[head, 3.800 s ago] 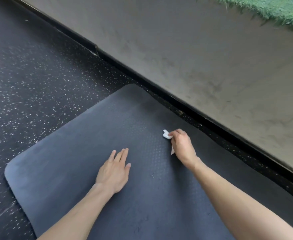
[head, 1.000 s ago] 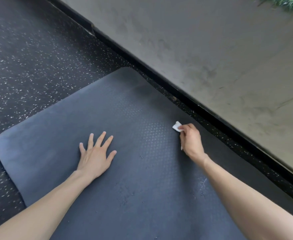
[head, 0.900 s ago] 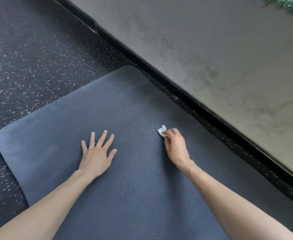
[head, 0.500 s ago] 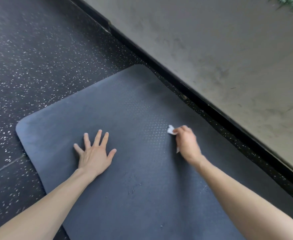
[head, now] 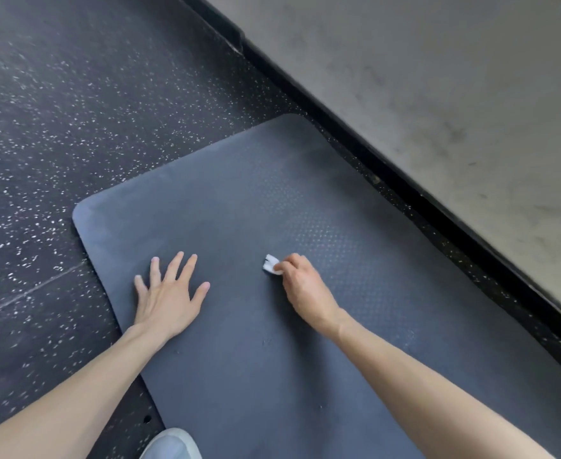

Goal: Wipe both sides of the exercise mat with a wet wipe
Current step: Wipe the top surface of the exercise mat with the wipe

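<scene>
A dark blue-grey exercise mat lies flat on the speckled black floor, its far end with rounded corners in view. My right hand pinches a small folded white wet wipe and holds it down on the mat near its middle. My left hand lies flat on the mat with fingers spread, close to the mat's left edge. The mat's dotted texture shows just beyond the wipe.
The black speckled rubber floor surrounds the mat at left and beyond. A grey wall with a black baseboard runs along the mat's right side. A light shoe tip shows at the bottom edge.
My right hand has slid the wipe leftward across the mat, closer to my left hand. The view has shifted, so the mat's left edge and a shoe now show.
</scene>
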A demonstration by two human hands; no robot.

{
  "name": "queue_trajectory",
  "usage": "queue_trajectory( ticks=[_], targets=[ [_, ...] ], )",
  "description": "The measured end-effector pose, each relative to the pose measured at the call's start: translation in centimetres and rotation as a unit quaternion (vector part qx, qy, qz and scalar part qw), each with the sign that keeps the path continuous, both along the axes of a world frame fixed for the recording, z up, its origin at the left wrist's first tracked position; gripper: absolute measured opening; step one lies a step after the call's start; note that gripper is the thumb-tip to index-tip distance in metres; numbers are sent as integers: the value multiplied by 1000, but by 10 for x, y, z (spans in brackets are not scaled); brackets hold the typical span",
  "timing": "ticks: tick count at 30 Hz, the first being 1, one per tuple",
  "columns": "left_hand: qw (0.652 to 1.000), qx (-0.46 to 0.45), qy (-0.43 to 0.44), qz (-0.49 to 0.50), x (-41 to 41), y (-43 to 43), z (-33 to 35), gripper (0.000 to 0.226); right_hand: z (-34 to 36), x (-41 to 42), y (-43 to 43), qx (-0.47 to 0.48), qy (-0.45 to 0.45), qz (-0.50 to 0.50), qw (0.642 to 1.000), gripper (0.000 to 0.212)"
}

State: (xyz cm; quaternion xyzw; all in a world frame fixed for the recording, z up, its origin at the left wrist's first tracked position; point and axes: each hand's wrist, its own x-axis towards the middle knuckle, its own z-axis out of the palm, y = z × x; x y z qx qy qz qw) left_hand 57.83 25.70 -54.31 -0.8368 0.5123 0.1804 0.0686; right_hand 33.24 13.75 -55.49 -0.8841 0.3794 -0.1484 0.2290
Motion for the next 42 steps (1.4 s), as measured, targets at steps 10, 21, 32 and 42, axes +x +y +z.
queue_trajectory(
  ticks=[10,21,32,42],
  targets=[
    [998,-8,66,7,12,26,-18,73,4,-32,-29,-18,-4,-201,979,23],
    [999,-24,37,19,17,66,-14,70,2,28,28,7,24,39,999,28],
    [985,-56,164,11,45,77,-3,58,4,37,45,72,-13,-96,993,32],
    [986,-95,125,50,33,84,0,54,-4,55,54,-12,18,70,997,26]
  ],
)
